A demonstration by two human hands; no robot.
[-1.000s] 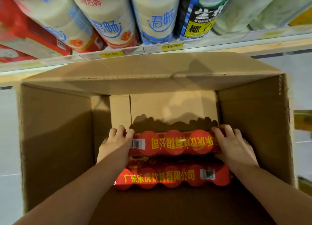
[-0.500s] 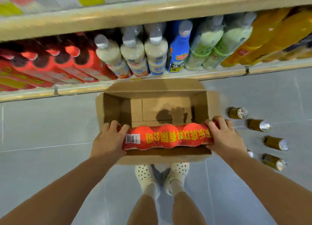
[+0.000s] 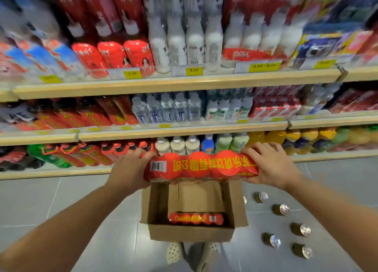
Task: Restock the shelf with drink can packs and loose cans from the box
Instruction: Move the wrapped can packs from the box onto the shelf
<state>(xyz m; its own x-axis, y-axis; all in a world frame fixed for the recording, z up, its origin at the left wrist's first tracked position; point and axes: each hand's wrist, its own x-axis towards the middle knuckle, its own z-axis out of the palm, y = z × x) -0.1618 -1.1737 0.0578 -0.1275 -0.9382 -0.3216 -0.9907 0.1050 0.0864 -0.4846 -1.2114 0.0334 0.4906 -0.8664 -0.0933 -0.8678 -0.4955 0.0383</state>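
Observation:
A red shrink-wrapped can pack [image 3: 201, 166] with yellow lettering and a barcode is held up in the air in front of the shelving. My left hand [image 3: 131, 169] grips its left end and my right hand [image 3: 270, 165] grips its right end. Below it the open cardboard box [image 3: 190, 234] stands on the floor with a second red can pack [image 3: 196, 218] lying inside. Several loose gold cans [image 3: 281, 209] lie on the tiles to the right of the box.
Three shelf levels ahead are packed with bottles and packs; the middle shelf edge [image 3: 163, 131] carries yellow price tags. Grey floor tiles [image 3: 61, 206] spread left of the box. My feet in spotted shoes [image 3: 173, 251] stand just behind the box.
Both hands have lifted the red can pack out of the box and up to the height of the lowest shelf. The view has risen from the box interior to the shelving.

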